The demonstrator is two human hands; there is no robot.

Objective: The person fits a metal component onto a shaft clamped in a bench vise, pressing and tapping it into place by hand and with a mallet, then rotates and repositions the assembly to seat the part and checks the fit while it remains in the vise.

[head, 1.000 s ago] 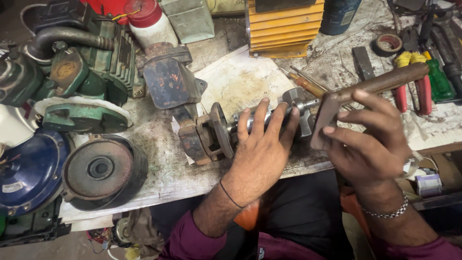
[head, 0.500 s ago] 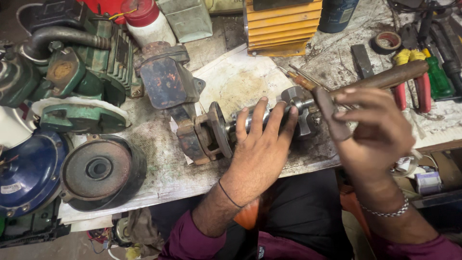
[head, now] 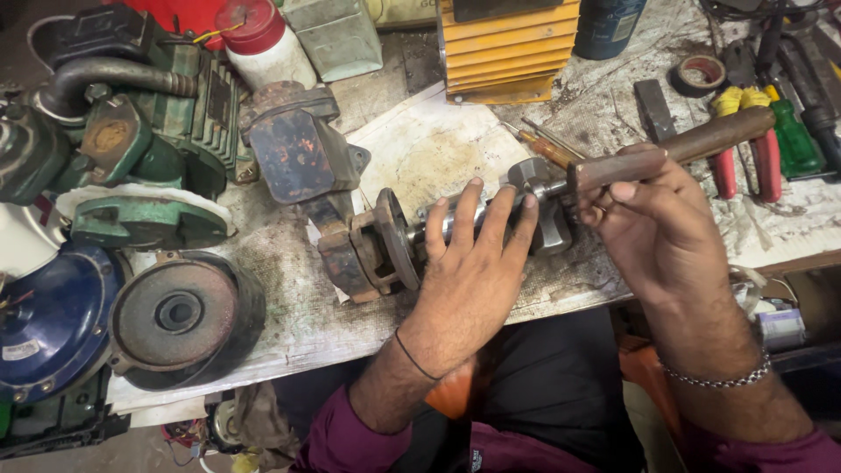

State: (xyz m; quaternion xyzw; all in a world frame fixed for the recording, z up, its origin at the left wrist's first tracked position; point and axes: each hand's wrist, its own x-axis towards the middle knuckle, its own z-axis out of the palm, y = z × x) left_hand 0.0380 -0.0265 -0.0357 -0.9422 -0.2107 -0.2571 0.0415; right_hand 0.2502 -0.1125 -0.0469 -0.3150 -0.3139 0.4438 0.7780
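At bench centre, left hand (head: 469,271) lies spread, pinning the rusty shaft assembly (head: 412,241); right hand (head: 653,219) grips a wooden-handled hammer (head: 674,149). Advise light, square taps, fingers clear.

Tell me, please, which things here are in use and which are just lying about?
In use: left hand on the shaft; right hand gripping the hammer.

Lying about: pliers, tape roll, screwdriver, blue cover, green pump.
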